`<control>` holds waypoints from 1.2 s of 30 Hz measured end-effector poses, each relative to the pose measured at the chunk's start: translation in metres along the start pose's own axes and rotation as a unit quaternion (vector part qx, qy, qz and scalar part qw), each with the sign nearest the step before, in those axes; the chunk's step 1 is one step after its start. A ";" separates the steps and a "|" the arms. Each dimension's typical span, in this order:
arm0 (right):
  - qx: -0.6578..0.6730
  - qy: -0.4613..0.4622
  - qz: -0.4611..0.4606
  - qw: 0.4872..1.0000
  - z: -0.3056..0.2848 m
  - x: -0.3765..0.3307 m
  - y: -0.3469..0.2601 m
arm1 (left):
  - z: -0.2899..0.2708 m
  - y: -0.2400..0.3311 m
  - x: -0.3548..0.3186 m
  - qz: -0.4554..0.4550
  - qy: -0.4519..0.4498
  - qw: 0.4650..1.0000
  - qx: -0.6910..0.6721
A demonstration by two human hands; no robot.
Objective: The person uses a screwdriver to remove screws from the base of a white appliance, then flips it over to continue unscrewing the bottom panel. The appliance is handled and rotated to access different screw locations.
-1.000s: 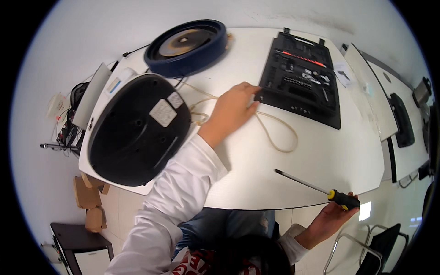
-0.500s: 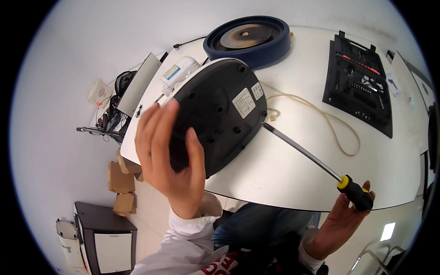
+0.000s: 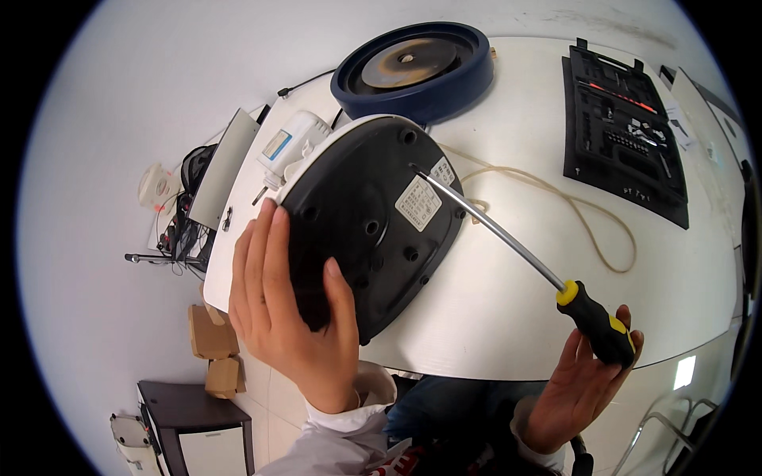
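Note:
A white appliance with a black underside (image 3: 341,230) is tipped up on the table, its bottom facing me. Screw holes and two white labels mark that underside. My left hand (image 3: 294,317) steadies it at the left edge, thumb lying on the black bottom and fingers along the side. In my right hand (image 3: 583,381) is a long screwdriver (image 3: 508,234) with a black and yellow handle. Its shaft crosses the bottom, and the tip meets the black surface beside the labels; whether it sits in a hole, I cannot tell.
Behind stands a round blue-rimmed hot plate (image 3: 413,67) with a scorched centre. An open black tool case (image 3: 623,147) lies at the right, near a looped beige cord (image 3: 587,202). Boxes (image 3: 214,333) and a dark cabinet (image 3: 198,420) are on the floor at left.
The screwdriver has moved up and left, its tip going from the appliance's right edge to the bottom near the labels. My left hand stays at the left edge; the view has shifted slightly.

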State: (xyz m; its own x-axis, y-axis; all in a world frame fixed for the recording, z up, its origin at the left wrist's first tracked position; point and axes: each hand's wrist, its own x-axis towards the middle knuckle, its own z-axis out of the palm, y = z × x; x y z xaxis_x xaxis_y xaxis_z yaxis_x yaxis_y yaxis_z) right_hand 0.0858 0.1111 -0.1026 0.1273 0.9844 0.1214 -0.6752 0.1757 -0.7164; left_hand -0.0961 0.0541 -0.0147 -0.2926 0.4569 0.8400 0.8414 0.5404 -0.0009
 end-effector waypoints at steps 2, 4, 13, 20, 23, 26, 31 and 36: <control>0.006 0.020 -0.017 1.000 0.004 -0.004 0.001 | -0.001 -0.001 -0.001 0.003 0.012 1.000 -0.009; 0.009 0.040 -0.027 0.999 0.007 -0.002 0.006 | 0.002 -0.001 -0.001 0.003 0.014 1.000 -0.015; 0.037 -0.058 -0.036 0.997 -0.002 0.008 0.021 | 0.002 0.004 0.000 -0.010 0.015 1.000 0.020; -0.046 -0.077 -0.083 0.993 0.004 0.008 0.017 | 0.006 0.005 0.000 -0.012 0.017 1.000 0.017; -0.068 -0.075 -0.105 0.989 0.011 0.007 0.012 | 0.002 0.006 0.000 -0.021 0.020 0.999 0.027; -0.139 -0.076 -0.155 0.975 0.015 0.003 0.008 | 0.008 0.005 0.001 -0.009 0.034 0.999 0.001; -0.188 -0.063 -0.184 0.963 0.026 0.013 -0.004 | 0.004 0.001 0.001 -0.017 0.030 0.999 0.026; -0.327 -0.054 -0.238 0.913 0.043 0.019 -0.024 | -0.001 0.005 0.005 -0.036 0.004 0.999 0.020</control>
State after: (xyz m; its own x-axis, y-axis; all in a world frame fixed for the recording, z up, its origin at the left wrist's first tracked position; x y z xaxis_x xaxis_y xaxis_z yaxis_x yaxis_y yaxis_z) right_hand 0.0729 0.1264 -0.0538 0.1977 0.7989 0.5680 0.0220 0.5757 -0.8174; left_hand -0.0926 0.0586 -0.0106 -0.3486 0.4104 0.8426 0.7997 0.5991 0.0390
